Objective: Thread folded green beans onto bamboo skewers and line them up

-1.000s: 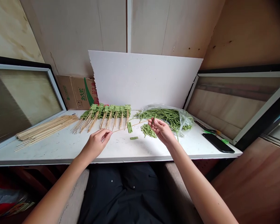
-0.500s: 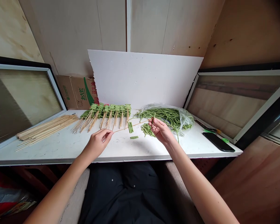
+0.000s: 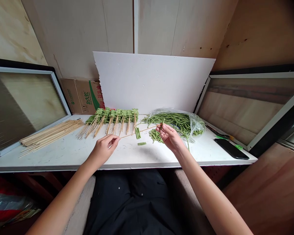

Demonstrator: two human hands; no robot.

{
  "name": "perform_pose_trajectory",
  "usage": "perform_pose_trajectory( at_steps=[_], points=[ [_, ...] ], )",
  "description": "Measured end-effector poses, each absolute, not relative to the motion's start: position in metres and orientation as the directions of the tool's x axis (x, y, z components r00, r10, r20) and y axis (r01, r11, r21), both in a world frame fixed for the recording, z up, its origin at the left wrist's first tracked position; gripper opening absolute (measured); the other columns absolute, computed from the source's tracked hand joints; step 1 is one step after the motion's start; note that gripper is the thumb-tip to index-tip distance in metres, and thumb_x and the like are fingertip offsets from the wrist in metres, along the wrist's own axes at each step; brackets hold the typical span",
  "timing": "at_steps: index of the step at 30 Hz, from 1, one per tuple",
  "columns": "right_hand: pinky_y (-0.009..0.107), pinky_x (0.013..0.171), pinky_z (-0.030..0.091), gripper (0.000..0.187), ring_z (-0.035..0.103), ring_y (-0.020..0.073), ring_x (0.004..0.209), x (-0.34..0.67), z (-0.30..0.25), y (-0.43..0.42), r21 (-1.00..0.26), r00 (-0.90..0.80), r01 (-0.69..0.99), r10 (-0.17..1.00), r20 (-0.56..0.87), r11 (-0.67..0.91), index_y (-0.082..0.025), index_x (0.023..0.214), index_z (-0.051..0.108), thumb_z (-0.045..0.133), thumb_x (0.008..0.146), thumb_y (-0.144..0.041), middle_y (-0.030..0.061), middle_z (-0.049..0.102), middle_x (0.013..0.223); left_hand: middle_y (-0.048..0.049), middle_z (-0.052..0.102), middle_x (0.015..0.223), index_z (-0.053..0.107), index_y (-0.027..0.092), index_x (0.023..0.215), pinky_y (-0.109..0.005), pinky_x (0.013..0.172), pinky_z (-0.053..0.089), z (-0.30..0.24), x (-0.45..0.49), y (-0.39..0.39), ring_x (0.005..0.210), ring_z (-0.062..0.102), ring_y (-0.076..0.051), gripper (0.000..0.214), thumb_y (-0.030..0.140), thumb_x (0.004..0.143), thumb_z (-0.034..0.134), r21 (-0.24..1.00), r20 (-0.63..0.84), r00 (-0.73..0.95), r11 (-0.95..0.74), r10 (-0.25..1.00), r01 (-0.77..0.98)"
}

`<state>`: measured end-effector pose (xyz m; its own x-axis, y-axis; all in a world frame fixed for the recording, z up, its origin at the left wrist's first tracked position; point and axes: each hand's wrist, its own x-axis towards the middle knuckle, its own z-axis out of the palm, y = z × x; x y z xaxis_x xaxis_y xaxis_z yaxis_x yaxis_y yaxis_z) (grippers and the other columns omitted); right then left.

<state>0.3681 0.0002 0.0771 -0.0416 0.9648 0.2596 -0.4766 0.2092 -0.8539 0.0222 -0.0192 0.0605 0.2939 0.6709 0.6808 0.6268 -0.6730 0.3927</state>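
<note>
My left hand [image 3: 106, 147] pinches one end of a thin bamboo skewer [image 3: 147, 129], which slants up to the right above the table. Between the fingers of my right hand [image 3: 168, 134] is a short green bean piece [image 3: 163, 123], right at the skewer's other end; whether the tip has gone through it I cannot tell. Below the skewer's middle, a few cut bean pieces [image 3: 137, 133] show side by side, and another piece [image 3: 141, 143] lies nearer me. A small pile of cut bean pieces [image 3: 155, 135] is left of my right hand.
Loaded bean skewers [image 3: 116, 115] are stacked at the back, handles toward me. Bare bamboo skewers [image 3: 51, 133] lie at left. Long green beans [image 3: 177, 120] fill a clear plastic bag [image 3: 195, 125] at right, near a black phone [image 3: 231, 148]. A white board [image 3: 153, 83] stands behind.
Both hands hold nearly the same pose, with the skewer and bean piece still between them. The whole view has shifted slightly.
</note>
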Motion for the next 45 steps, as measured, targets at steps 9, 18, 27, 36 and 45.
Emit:
perform_pose_trajectory(
  at_steps=[9,18,27,36,45],
  points=[
    [0.020,0.063,0.060,0.032,0.075,0.0191,0.100,0.369,0.076,0.000,-0.856,-0.038,-0.470,0.964,0.262,0.214,-0.025,0.097,0.081,0.095,0.077,-0.045,0.0049,0.079,0.108,-0.0024,0.069,0.083,0.068,0.021,0.095,-0.026,0.068,0.045,0.061,0.023,-0.020,0.069,0.057,-0.014,0.025,0.036,0.107,0.053,0.384,0.680,0.300,-0.673,0.669,0.632],
    [0.022,0.059,0.054,0.032,0.073,0.0183,0.094,0.367,0.080,-0.002,-0.865,-0.030,-0.452,0.965,0.261,0.220,-0.024,0.093,0.080,0.096,0.074,-0.045,0.0054,0.079,0.103,-0.0030,0.069,0.082,0.068,0.021,0.093,-0.026,0.068,0.046,0.067,0.022,-0.023,0.070,0.058,-0.015,0.024,0.034,0.106,0.052,0.373,0.687,0.303,-0.679,0.660,0.632],
    [0.023,0.054,0.045,0.029,0.062,0.0143,0.076,0.373,0.083,-0.002,-0.893,-0.026,-0.374,0.960,0.278,0.248,-0.022,0.076,0.079,0.098,0.070,-0.043,0.0018,0.070,0.080,-0.0027,0.069,0.083,0.071,0.021,0.096,-0.026,0.073,0.046,0.067,0.015,-0.020,0.073,0.059,-0.015,0.024,0.033,0.106,0.054,0.353,0.675,0.332,-0.684,0.659,0.638],
    [0.027,0.058,0.048,0.030,0.061,0.0142,0.070,0.366,0.083,-0.005,-0.909,-0.007,-0.351,0.970,0.244,0.226,-0.020,0.076,0.080,0.101,0.065,-0.039,0.0017,0.069,0.073,-0.0031,0.070,0.085,0.071,0.021,0.096,-0.026,0.073,0.045,0.064,0.012,-0.017,0.074,0.060,-0.016,0.024,0.033,0.107,0.053,0.342,0.674,0.340,-0.685,0.656,0.644],
    [0.026,0.064,0.052,0.032,0.064,0.0180,0.090,0.365,0.086,-0.007,-0.889,0.061,-0.329,0.947,0.316,0.317,-0.024,0.090,0.085,0.096,0.071,-0.047,0.0047,0.074,0.093,-0.0013,0.069,0.084,0.071,0.021,0.096,-0.024,0.070,0.044,0.071,0.015,-0.022,0.071,0.057,-0.014,0.022,0.032,0.106,0.056,0.342,0.709,0.297,-0.679,0.640,0.649]
  ],
)
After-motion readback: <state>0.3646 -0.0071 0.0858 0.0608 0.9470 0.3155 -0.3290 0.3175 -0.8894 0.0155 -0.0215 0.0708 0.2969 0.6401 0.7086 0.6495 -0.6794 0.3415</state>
